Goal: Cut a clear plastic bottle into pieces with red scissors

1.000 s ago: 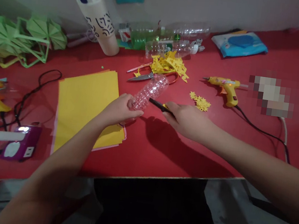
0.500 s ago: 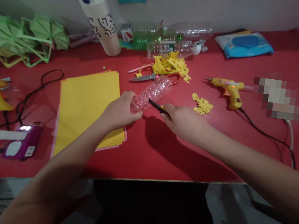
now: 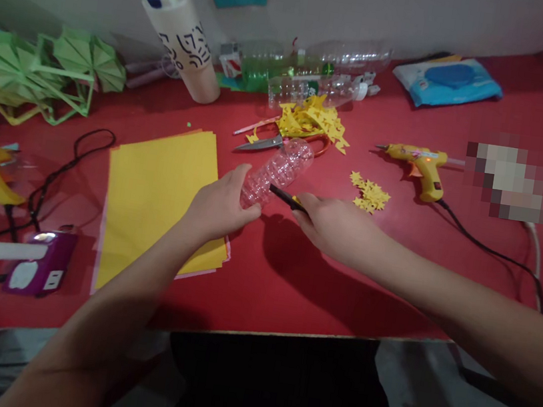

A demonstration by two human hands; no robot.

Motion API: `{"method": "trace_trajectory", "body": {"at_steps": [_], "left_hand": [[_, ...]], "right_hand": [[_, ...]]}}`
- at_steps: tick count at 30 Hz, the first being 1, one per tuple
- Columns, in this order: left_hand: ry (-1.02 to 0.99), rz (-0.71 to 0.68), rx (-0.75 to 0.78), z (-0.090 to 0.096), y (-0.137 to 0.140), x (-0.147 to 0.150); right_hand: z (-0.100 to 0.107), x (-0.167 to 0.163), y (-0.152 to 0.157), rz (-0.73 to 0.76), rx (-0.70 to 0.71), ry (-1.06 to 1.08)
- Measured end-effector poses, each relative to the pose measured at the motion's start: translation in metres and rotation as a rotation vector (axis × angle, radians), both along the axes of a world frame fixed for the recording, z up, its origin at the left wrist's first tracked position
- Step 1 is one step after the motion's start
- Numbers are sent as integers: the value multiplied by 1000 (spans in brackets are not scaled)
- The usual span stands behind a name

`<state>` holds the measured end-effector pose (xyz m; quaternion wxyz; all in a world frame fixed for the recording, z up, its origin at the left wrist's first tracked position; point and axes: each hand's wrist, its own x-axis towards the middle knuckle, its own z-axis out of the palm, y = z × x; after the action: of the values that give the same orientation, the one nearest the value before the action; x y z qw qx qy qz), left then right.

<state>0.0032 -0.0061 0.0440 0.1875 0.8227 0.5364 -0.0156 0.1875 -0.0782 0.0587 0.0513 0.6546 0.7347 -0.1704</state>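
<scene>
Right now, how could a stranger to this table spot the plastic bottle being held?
On the red table, find the stack of yellow paper, then look just right of it, on the near side of the scissors. There the left hand grips a clear, ridged bottle. Unlike the other bottles, which lie by the wall, this one is in a hand.

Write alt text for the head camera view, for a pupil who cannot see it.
A person's left hand holds a clear, ribbed plastic bottle while the right hand points a slim black tool at it. Around them on a red table lie a yellow-topped paper stack, small yellow stars and a yellow glue gun.
</scene>
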Motion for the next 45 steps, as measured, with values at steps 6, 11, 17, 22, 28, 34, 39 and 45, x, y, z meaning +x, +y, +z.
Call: {"method": "trace_trajectory", "body": {"at_steps": [6,11,17,22,28,34,39,45], "left_hand": [[-28,29,58,-6,3,5],[-3,-20,84,-8,4,8],[57,-23,109,-6,2,10],[-2,-11,126,-9,2,7],[-177,-10,125,-18,3,2],[-347,-102,271,-29,6,-1],[-368,-95,260,-29,6,-5],[-437,-96,294,-36,6,-7]], "right_hand": [[1,-2,2,21,-12,-30],[6,-4,2,113,63,-42],[18,-8,7,258,137,-100],[25,-1,22,53,-83,-7],[19,2,19,-28,-84,57],[8,2,15,-17,-20,32],[1,-1,13,19,37,-37],[-2,1,5,42,78,-86]]}}
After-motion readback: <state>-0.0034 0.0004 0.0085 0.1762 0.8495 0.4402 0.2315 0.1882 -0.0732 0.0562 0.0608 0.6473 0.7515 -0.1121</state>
